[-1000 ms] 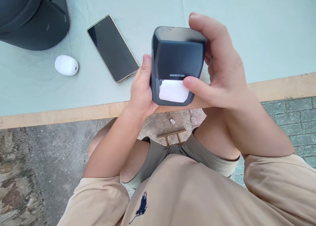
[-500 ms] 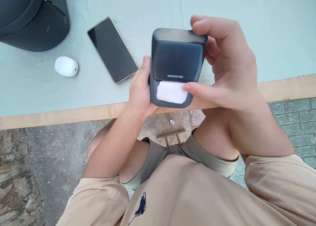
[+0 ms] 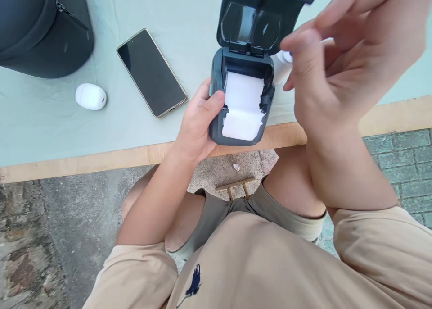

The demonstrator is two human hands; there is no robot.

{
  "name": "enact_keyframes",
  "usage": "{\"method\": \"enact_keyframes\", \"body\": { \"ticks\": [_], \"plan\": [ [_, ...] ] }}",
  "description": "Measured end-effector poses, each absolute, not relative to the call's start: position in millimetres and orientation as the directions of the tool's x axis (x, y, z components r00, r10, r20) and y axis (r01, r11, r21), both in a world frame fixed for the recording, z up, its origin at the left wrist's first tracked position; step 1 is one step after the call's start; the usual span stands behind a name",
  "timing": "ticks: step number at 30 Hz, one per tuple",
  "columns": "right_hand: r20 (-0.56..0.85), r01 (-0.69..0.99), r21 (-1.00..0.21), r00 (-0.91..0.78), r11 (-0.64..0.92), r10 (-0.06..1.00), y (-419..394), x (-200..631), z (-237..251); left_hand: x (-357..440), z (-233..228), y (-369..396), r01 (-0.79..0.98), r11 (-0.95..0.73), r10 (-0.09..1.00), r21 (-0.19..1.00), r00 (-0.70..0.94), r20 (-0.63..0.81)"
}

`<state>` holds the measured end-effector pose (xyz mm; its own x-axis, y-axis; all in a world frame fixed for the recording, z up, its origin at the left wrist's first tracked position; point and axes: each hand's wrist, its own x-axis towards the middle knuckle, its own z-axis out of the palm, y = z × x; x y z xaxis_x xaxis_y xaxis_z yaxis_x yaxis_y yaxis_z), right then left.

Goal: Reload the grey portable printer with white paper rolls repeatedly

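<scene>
Table [image 3: 101, 133]: grey cloth, wood edge.
Printer [image 3: 216, 129]: above table edge, lid up, paper [image 3: 243, 106] exposed.
Left hand [image 3: 197, 124]: clasps printer body.
Right hand [image 3: 340, 70]: fingers loose, blurred, holding nothing.
Handling: likely light, rigid, smooth; grip sides; paper tears.

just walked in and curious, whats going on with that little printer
A seated person holds a small dark label printer in the left hand at the table's edge. Its lid stands open, showing the white paper roll. The right hand is raised beside it, blurred. A phone lies on the table to the left.
</scene>
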<state>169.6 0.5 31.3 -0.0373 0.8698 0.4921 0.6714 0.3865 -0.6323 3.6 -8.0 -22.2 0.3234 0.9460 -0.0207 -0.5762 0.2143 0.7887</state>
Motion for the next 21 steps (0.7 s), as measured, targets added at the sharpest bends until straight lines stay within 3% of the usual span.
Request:
{"method": "enact_keyframes", "body": {
  "ticks": [2,5,10,13,16,21],
  "plan": [
    [0.523,0.76,-0.481,-0.151,0.437,0.839,3,171,26,3,-21,-8,-0.554,0.213,0.943,0.804,0.331,-0.022],
    [0.312,0.833,-0.323,-0.354,0.449,0.882,5,173,26,3,-20,-9,-0.527,0.22,0.937,0.821,0.349,-0.027],
    [0.039,0.91,-0.275,-0.313,0.311,0.949,6,170,39,4,-22,-11,-0.527,0.21,0.931,0.823,0.365,-0.004],
    [0.055,0.891,-0.331,-0.309,0.309,0.949,5,171,41,3,-21,-13,-0.516,0.19,0.932,0.835,0.361,0.012],
    [0.183,0.81,-0.448,-0.333,0.38,0.925,0,175,38,4,-21,-14,-0.513,0.183,0.937,0.838,0.348,0.009],
    [0.278,0.526,-0.757,-0.279,0.388,0.919,-6,187,35,5,-21,-13,-0.493,0.177,0.941,0.852,0.338,-0.001]
  ]
}}
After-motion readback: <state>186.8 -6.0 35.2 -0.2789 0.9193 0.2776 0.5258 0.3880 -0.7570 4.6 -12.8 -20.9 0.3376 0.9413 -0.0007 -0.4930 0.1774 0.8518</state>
